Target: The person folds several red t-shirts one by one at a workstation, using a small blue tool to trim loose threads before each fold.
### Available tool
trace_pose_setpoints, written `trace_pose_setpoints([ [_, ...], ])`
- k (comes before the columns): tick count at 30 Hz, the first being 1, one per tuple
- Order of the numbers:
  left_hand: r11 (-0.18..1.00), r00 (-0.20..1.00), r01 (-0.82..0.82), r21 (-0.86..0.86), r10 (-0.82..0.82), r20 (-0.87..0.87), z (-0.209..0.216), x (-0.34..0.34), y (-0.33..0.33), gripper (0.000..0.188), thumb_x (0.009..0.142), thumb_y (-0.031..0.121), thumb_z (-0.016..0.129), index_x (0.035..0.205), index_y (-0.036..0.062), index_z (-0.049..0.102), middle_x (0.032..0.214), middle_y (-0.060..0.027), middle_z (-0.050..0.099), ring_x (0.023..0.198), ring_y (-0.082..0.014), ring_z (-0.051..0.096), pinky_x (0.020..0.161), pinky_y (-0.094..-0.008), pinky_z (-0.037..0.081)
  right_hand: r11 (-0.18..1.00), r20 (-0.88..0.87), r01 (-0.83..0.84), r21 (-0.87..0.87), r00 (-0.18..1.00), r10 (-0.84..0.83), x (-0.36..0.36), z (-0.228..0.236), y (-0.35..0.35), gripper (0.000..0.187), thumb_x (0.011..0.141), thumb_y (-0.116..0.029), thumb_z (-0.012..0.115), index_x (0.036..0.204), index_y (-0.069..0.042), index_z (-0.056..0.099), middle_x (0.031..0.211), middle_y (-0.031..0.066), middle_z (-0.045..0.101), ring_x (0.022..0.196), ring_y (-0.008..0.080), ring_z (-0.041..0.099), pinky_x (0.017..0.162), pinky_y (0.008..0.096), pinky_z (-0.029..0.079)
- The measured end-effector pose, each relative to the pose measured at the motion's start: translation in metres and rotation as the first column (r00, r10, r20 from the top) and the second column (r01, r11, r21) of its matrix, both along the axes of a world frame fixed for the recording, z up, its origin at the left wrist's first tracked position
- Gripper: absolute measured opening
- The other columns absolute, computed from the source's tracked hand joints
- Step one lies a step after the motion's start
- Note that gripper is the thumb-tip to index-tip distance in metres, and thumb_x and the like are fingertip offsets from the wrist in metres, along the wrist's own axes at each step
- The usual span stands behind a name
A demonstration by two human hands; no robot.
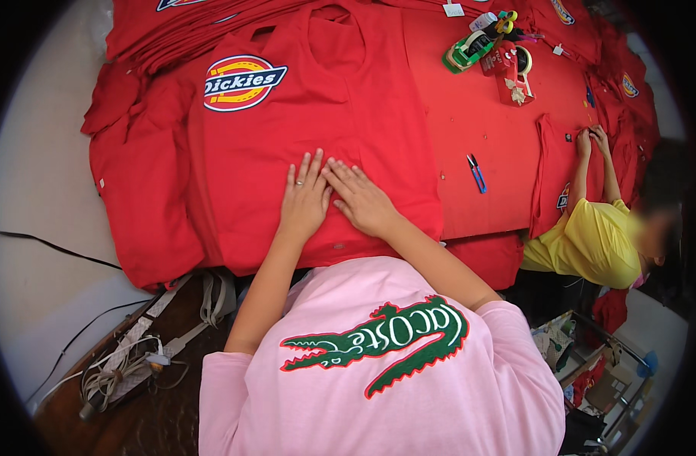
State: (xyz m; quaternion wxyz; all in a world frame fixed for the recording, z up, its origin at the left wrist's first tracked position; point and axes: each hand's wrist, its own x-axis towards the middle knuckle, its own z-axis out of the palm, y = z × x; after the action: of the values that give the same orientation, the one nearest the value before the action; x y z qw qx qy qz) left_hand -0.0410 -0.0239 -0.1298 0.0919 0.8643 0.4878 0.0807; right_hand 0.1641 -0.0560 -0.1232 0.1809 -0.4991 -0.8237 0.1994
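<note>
A red garment (287,144) with an oval logo patch on its left part lies spread before me, its neck opening at the far side. My left hand (307,199) rests flat on it, fingers stretched away from me, a ring on one finger. Beside it my right hand (363,199) lies flat too, its fingertips close to the left hand's fingers. Neither hand grips anything. To the right of the garment, thread snips (476,174) with blue handles lie on the red tabletop (485,137).
A green tape dispenser (469,52) and a red tape dispenser (513,76) stand at the back right. More red garments (146,182) lie to the left and far side. At right, a co-worker in a yellow shirt (591,243) handles a red garment. Cords (120,372) lie lower left.
</note>
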Motion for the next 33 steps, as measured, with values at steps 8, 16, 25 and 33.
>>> trace_pose_setpoints([
  [8,0.895,0.894,-0.426,0.131,0.439,-0.086,-0.006,-0.082,0.039,0.081,0.100,0.056,0.056,0.165,0.0144,0.031,0.174,-0.0113,0.020,0.159,-0.0385,0.016,0.126,-0.0623,0.013,0.867,0.215,0.470,0.165,0.841,-0.497,0.098,-0.015,0.045,0.070,0.104,-0.034,0.056,0.160,0.000,0.031,0.167,0.0218,0.030,0.156,0.0366,0.028,0.128,0.0496,0.022],
  [16,0.997,0.991,-0.077,-0.019,0.078,0.112,0.003,0.016,0.058,0.072,0.098,0.024,0.063,0.161,0.0060,0.035,0.171,-0.0190,0.024,0.159,-0.0374,0.018,0.128,-0.0570,0.015,0.979,0.080,0.172,0.112,0.980,-0.181,0.015,-0.011,0.068,0.064,0.100,-0.015,0.056,0.159,0.000,0.034,0.165,0.0231,0.033,0.155,0.0367,0.030,0.127,0.0502,0.024],
  [25,0.963,0.987,-0.160,0.216,0.161,0.016,-0.015,-0.002,0.162,0.073,0.105,0.047,0.052,0.163,0.0078,0.032,0.171,-0.0077,0.028,0.159,-0.0300,0.022,0.128,-0.0553,0.017,0.904,0.206,0.290,0.313,0.909,-0.363,0.089,-0.008,0.159,0.053,0.100,-0.017,0.056,0.151,-0.005,0.048,0.156,0.0121,0.049,0.147,0.0313,0.043,0.120,0.0481,0.035],
  [33,0.998,0.912,0.022,0.054,-0.042,0.407,0.010,0.077,0.205,0.047,0.097,0.024,0.066,0.141,0.0094,0.055,0.141,-0.0123,0.056,0.120,-0.0368,0.062,0.099,-0.0497,0.050,0.966,-0.060,0.257,0.014,0.965,-0.255,0.070,0.015,0.223,0.032,0.090,-0.012,0.067,0.122,-0.008,0.068,0.121,0.0084,0.068,0.109,0.0323,0.067,0.089,0.0448,0.056],
])
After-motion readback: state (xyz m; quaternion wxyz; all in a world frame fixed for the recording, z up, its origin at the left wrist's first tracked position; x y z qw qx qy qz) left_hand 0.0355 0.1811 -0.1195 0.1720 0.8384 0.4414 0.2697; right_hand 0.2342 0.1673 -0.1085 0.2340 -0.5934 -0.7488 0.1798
